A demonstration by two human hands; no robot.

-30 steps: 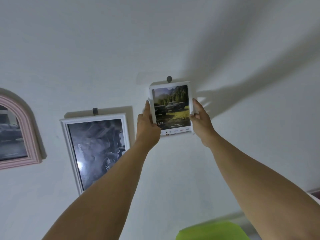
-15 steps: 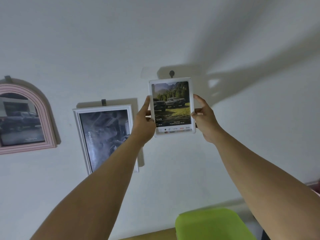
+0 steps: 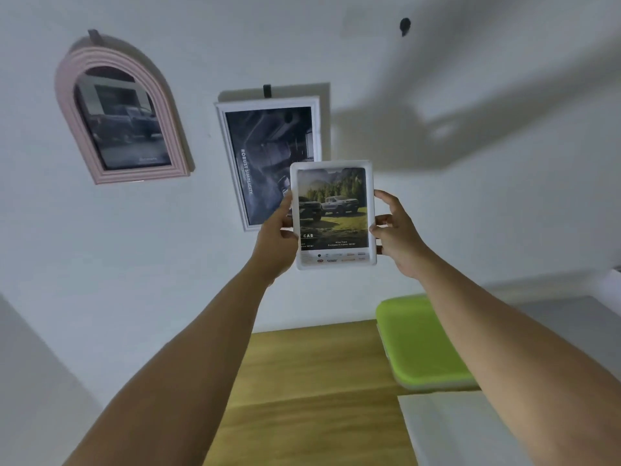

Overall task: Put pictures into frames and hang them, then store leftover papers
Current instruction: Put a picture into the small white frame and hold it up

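- Hands both grip the small white rounded-corner frame point(image 3: 334, 215) holding a picture of two trucks: left hand point(image 3: 275, 237) clasps its left edge, right hand point(image 3: 398, 237) its right edge.
- Half a second ago the frame sat just under the dark wall hook point(image 3: 405, 26); now it is held well below and away from it, overlapping the hung white rectangular frame point(image 3: 268, 159).
- Likely the hanging failed, so another try is needed.
- Pink arched frame point(image 3: 121, 112) hangs further left.
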